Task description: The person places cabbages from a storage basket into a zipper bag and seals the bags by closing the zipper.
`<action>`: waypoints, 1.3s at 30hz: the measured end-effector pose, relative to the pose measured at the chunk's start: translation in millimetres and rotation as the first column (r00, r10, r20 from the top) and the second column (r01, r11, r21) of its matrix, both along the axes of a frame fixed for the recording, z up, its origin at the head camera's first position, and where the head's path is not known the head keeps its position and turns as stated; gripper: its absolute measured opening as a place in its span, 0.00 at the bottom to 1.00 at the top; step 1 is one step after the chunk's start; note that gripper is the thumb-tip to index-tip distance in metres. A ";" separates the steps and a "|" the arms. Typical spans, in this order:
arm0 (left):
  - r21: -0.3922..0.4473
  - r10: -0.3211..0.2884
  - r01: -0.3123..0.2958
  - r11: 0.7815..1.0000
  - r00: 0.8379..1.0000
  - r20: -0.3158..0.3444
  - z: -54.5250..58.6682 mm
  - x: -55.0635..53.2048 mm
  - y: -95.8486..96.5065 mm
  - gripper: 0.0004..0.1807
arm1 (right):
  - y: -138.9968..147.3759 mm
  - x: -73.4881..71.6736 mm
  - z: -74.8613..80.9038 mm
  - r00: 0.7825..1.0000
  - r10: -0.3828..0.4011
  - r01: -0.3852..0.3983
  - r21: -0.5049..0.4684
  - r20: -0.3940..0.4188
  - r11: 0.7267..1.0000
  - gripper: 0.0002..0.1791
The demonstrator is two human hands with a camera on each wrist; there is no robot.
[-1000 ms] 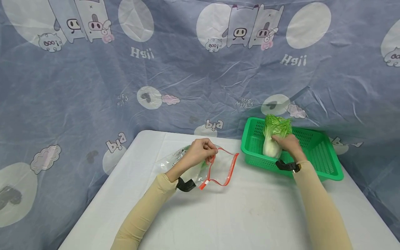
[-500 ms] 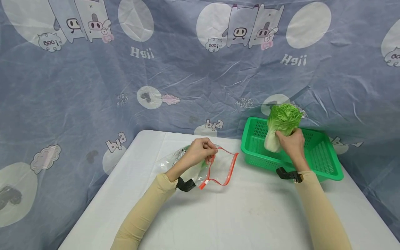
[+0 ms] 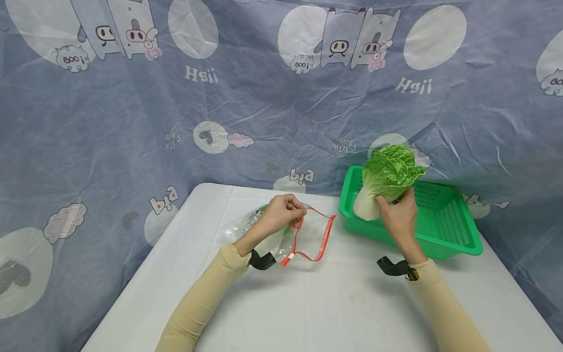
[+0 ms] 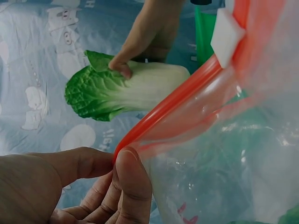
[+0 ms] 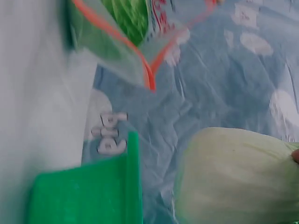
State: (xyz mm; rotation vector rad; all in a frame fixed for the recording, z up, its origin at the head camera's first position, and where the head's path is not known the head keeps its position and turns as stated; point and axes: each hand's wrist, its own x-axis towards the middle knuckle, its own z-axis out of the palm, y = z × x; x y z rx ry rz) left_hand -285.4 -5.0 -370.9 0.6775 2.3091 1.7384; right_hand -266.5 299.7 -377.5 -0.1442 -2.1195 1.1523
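Well, a cabbage point(image 3: 391, 171) is up in the right hand point(image 3: 400, 215), a bag point(image 3: 281, 246) pinched in the left point(image 3: 279, 212).
The right thumb and fingers are curled round the cabbage's side, parted by its width; leaves up, pale base tilted down to the left, it is held in the air at the left end of the green basket point(image 3: 448, 210), overlapping the near rim in the head view. The left thumb and finger are pressed together on the bag's red edge point(image 4: 173, 107), near a white slider point(image 4: 227, 37); the mouth gapes towards the basket, and leafy greens point(image 5: 128, 18) show through the film. The bag lies on the white table point(image 3: 343, 298), just left of the basket.
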 end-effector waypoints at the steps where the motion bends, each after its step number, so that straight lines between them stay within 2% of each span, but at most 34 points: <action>1: 0.000 0.001 -0.001 1.000 1.000 0.001 -0.2 0.0 0.2 0.05 | -5.1 2.1 -2.6 0.999 0.022 -0.022 -0.001 -0.035 1.000 0.31; 6: -0.001 0.007 -0.007 1.000 1.000 0.009 -0.6 0.7 1.2 0.05 | -33.3 15.2 -14.7 0.973 0.156 -0.162 -0.026 -0.170 0.986 0.29; 12: 0.000 0.012 -0.012 1.000 1.000 0.007 -2.0 0.5 2.6 0.05 | -68.8 41.6 -13.2 0.902 0.293 -0.308 0.006 -0.318 0.951 0.29; 14: 0.000 0.014 -0.014 1.000 1.000 0.004 -2.7 -0.1 2.9 0.05 | -75.8 47.3 -14.6 0.887 0.322 -0.341 0.000 -0.332 0.940 0.29; 18: 0.008 0.015 -0.015 1.000 1.000 0.006 -3.4 -0.1 3.2 0.05 | -82.9 54.6 -19.7 0.853 0.375 -0.432 -0.088 -0.363 0.897 0.30; 23: 0.005 0.025 -0.025 1.000 1.000 0.000 -3.1 0.9 2.9 0.05 | -88.4 60.1 -25.4 0.812 0.411 -0.499 -0.128 -0.415 0.857 0.37; 26: 0.007 0.026 -0.026 1.000 1.000 -0.004 -3.2 1.0 2.9 0.05 | -92.6 63.0 -30.1 0.808 0.422 -0.516 -0.150 -0.410 0.843 0.39; 30: 0.017 0.023 -0.023 1.000 1.000 0.002 -3.1 0.6 3.4 0.06 | -98.3 64.2 -36.6 0.816 0.435 -0.515 -0.138 -0.380 0.846 0.39; 35: 0.013 0.031 -0.031 0.999 1.000 -0.002 -3.0 0.7 4.2 0.05 | -103.9 63.2 -42.4 0.796 0.477 -0.539 -0.077 -0.373 0.839 0.39; 39: 0.023 0.044 -0.044 0.999 0.999 -0.007 -3.0 1.0 4.8 0.05 | -107.3 63.8 -47.5 0.791 0.481 -0.549 -0.090 -0.378 0.831 0.37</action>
